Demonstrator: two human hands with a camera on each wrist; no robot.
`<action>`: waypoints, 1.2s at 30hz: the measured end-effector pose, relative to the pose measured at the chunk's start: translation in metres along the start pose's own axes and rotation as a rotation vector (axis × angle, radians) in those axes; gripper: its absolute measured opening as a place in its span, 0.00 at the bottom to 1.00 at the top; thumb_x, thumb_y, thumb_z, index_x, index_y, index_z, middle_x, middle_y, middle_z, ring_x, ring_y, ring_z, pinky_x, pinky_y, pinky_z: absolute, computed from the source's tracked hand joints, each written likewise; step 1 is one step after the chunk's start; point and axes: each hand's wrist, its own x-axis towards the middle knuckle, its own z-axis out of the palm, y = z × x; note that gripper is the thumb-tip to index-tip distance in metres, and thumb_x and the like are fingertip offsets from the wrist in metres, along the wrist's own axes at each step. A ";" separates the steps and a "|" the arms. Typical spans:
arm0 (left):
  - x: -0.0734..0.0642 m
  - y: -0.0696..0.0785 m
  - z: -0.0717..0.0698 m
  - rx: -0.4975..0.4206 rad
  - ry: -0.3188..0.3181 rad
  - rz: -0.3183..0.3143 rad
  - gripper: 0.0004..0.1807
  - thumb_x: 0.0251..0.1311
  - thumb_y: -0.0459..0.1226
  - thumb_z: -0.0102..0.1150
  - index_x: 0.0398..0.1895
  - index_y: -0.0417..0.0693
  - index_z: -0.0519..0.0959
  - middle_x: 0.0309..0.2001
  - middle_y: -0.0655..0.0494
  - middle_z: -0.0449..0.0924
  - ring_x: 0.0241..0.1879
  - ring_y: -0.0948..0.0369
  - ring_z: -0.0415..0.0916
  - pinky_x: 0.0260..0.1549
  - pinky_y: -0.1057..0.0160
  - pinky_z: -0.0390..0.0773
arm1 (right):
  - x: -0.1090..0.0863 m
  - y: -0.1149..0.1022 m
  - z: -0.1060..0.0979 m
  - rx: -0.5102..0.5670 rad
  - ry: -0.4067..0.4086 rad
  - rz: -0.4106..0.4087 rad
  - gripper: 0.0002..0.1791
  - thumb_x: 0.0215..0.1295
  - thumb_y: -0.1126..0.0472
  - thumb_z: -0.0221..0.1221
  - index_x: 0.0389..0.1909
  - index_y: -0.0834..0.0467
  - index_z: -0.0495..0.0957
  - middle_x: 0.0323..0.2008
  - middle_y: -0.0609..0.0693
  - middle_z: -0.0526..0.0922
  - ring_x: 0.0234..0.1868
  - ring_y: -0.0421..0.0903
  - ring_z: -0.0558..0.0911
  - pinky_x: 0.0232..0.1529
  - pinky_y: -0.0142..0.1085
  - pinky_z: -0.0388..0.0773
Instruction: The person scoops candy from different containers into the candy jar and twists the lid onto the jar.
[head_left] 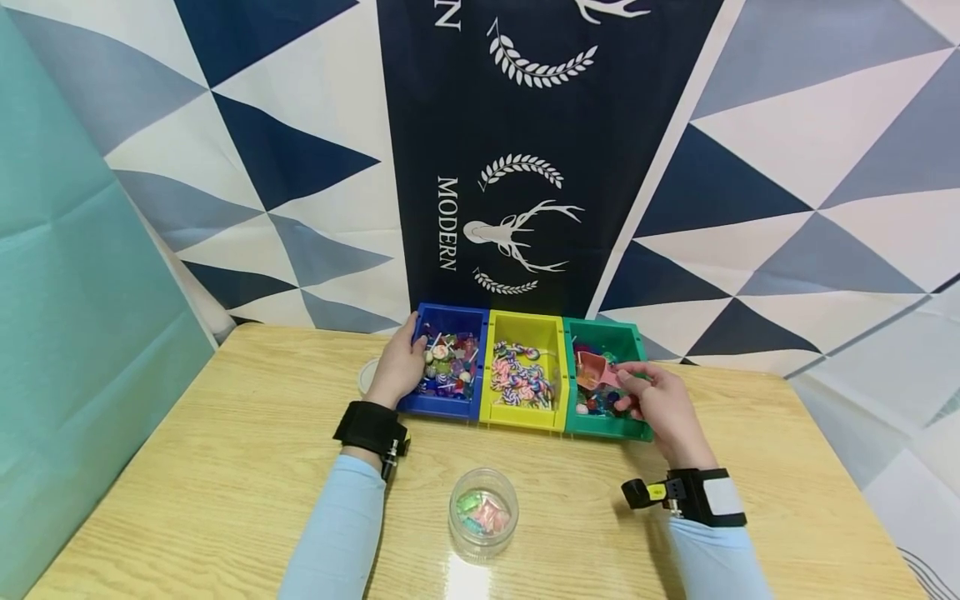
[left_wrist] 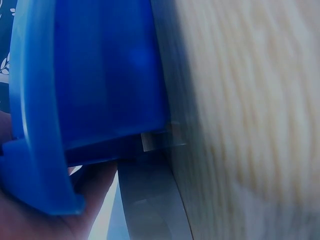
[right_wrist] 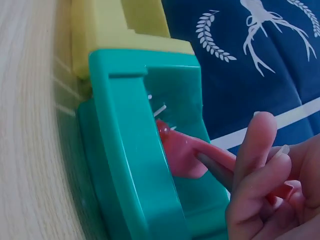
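Note:
My left hand grips the left wall of a blue bin, which holds mixed beads and small candy-like pieces. In the left wrist view, fingers curl under the rim of the blue bin. My right hand holds a pink scoop by its handle. The scoop's bowl lies inside the green bin, among small colourful pieces. In the right wrist view, a red round piece shows at the pink scoop. How full the scoop is, I cannot tell.
Between the blue and green bins stands a yellow bin with striped lollipop-like pieces. A clear round jar holding pink and green pieces stands nearer on the wooden table. A pale round disc lies partly behind my left hand. A patterned cloth backs the table.

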 end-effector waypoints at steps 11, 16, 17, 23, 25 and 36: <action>0.000 0.002 -0.001 -0.008 -0.006 -0.009 0.30 0.79 0.37 0.38 0.80 0.46 0.49 0.77 0.43 0.53 0.75 0.47 0.52 0.73 0.48 0.56 | 0.002 0.002 -0.013 0.079 0.059 -0.027 0.26 0.81 0.54 0.45 0.68 0.68 0.64 0.31 0.46 0.77 0.22 0.36 0.78 0.23 0.25 0.74; 0.001 0.002 -0.001 -0.012 -0.010 -0.006 0.30 0.79 0.37 0.39 0.80 0.46 0.48 0.77 0.43 0.53 0.74 0.47 0.52 0.72 0.48 0.57 | 0.003 0.007 -0.023 0.216 0.070 -0.003 0.25 0.79 0.53 0.48 0.65 0.68 0.65 0.28 0.45 0.75 0.20 0.36 0.74 0.21 0.23 0.73; 0.001 0.002 -0.001 -0.014 -0.010 -0.007 0.30 0.79 0.37 0.39 0.80 0.46 0.48 0.77 0.43 0.53 0.74 0.47 0.52 0.72 0.48 0.57 | 0.003 0.008 -0.025 0.258 0.067 -0.001 0.24 0.79 0.53 0.49 0.64 0.67 0.65 0.28 0.46 0.75 0.21 0.36 0.74 0.21 0.23 0.72; 0.001 0.002 -0.002 -0.030 -0.011 -0.007 0.30 0.79 0.37 0.39 0.80 0.46 0.49 0.77 0.43 0.53 0.74 0.47 0.52 0.72 0.48 0.57 | 0.003 0.014 -0.035 0.479 0.005 0.030 0.18 0.78 0.56 0.50 0.60 0.63 0.69 0.32 0.45 0.75 0.22 0.36 0.72 0.20 0.24 0.71; 0.001 0.002 -0.001 -0.030 -0.011 -0.007 0.30 0.79 0.37 0.39 0.80 0.46 0.49 0.76 0.43 0.54 0.74 0.47 0.53 0.72 0.48 0.57 | 0.004 0.015 -0.037 0.535 -0.013 0.041 0.15 0.78 0.56 0.51 0.57 0.60 0.71 0.32 0.45 0.76 0.21 0.36 0.72 0.20 0.24 0.70; 0.002 0.000 -0.001 -0.011 -0.010 -0.006 0.30 0.79 0.37 0.39 0.80 0.46 0.48 0.77 0.43 0.53 0.74 0.48 0.53 0.72 0.49 0.57 | 0.005 0.027 -0.046 0.873 -0.169 0.040 0.11 0.79 0.61 0.49 0.48 0.58 0.80 0.31 0.49 0.81 0.19 0.38 0.73 0.18 0.28 0.64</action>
